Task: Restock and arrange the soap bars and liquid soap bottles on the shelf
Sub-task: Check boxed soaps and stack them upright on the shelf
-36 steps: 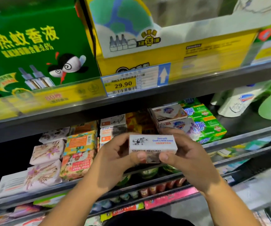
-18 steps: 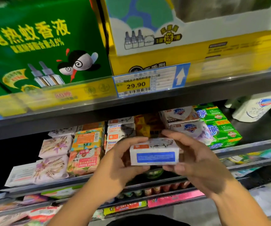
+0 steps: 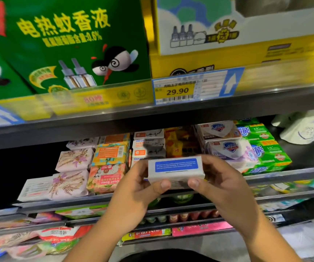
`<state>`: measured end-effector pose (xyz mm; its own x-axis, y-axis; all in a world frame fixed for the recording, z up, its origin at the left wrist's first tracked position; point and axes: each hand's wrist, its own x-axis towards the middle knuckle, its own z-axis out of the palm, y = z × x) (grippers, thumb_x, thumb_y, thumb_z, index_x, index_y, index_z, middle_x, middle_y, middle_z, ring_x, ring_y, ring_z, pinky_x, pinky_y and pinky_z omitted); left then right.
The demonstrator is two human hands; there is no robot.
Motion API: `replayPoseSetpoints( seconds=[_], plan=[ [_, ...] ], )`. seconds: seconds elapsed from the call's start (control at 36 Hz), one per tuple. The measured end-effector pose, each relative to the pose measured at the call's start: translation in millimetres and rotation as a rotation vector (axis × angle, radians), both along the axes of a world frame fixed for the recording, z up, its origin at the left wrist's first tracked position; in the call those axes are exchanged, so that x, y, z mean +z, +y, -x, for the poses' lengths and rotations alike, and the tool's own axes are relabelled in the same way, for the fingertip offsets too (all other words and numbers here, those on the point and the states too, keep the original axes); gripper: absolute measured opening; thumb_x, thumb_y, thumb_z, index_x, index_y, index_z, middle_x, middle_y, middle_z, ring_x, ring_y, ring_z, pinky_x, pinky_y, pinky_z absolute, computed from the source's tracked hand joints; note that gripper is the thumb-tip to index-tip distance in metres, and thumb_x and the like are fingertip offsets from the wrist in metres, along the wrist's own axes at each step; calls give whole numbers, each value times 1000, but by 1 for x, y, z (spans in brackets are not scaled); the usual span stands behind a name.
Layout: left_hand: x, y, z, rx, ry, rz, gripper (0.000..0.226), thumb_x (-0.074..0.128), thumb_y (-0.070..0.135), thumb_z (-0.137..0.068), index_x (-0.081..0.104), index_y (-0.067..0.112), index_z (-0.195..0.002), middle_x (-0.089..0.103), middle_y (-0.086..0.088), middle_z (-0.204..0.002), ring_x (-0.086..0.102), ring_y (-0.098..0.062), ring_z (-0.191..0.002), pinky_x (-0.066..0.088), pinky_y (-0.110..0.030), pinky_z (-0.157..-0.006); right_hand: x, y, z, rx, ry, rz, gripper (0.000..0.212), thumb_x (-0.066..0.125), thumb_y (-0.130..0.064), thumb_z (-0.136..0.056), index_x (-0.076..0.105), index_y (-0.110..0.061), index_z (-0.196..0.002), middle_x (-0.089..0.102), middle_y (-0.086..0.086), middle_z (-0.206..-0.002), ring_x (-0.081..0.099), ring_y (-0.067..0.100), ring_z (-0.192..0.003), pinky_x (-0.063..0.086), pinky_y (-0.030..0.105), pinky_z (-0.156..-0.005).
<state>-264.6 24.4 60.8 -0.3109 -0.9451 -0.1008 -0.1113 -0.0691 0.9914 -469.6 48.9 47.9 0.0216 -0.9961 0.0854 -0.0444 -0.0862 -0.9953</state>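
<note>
I hold a white goat soap box (image 3: 175,170) with a blue label panel facing me, in front of the soap shelf (image 3: 285,173). My left hand (image 3: 135,193) grips its left end and my right hand (image 3: 222,186) grips its right end, thumbs under the front edge. Behind it stand stacked white goat soap boxes (image 3: 148,146). Orange goat soap boxes (image 3: 109,167) and floral-wrapped bars (image 3: 73,171) lie to the left. White and purple shield-logo soap packs (image 3: 228,146) and green soap packs (image 3: 266,148) sit to the right.
The shelf above carries a green mosquito-liquid carton (image 3: 67,44) and a yellow carton (image 3: 237,35), with a 29.90 price tag (image 3: 190,87). A white refill pouch (image 3: 307,129) lies at the far right. Lower shelves hold mixed packets (image 3: 57,235).
The box has been turned in my hands: its goat-print face gave way to the blue panel, which now faces me more squarely. My view has shifted closer to the shelf.
</note>
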Motion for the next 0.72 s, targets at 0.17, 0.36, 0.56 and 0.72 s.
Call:
replayPoseSetpoints(
  seconds=[0.17, 0.36, 0.56, 0.72],
  plan=[
    [7, 2, -9, 135, 134, 73, 51, 84, 2, -70, 57, 9, -113, 73, -7, -105, 71, -21, -98, 59, -26, -73, -3, 0, -14, 33, 103, -8, 51, 80, -30, -71, 58, -50, -112, 71, -17, -108, 67, 7, -103, 55, 20, -81],
    [0, 8, -15, 182, 247, 58, 64, 91, 13, -42, 66, 34, -98, 71, -3, -101, 71, -21, -96, 58, -29, -70, -14, 1, -49, 227, 179, -108, 66, 87, -12, -74, 55, -53, -116, 68, -21, -111, 65, 2, -103, 56, 22, -83],
    [-8, 11, -31, 196, 113, 106, 66, 101, 18, -46, 64, 44, -94, 72, 5, -102, 69, -12, -97, 57, -26, -71, -18, 2, -46, 136, 261, -156, 69, 92, -29, -65, 53, -42, -121, 68, -25, -106, 67, 0, -96, 56, 23, -77],
    [-12, 14, -53, 180, 27, 109, 61, 90, 39, -51, 59, 50, -102, 72, 8, -105, 69, -14, -98, 59, -45, -81, -7, 0, -37, 46, 196, -61, 72, 85, -49, -51, 55, -57, -115, 68, -20, -113, 65, 6, -107, 56, 35, -88]
  ],
)
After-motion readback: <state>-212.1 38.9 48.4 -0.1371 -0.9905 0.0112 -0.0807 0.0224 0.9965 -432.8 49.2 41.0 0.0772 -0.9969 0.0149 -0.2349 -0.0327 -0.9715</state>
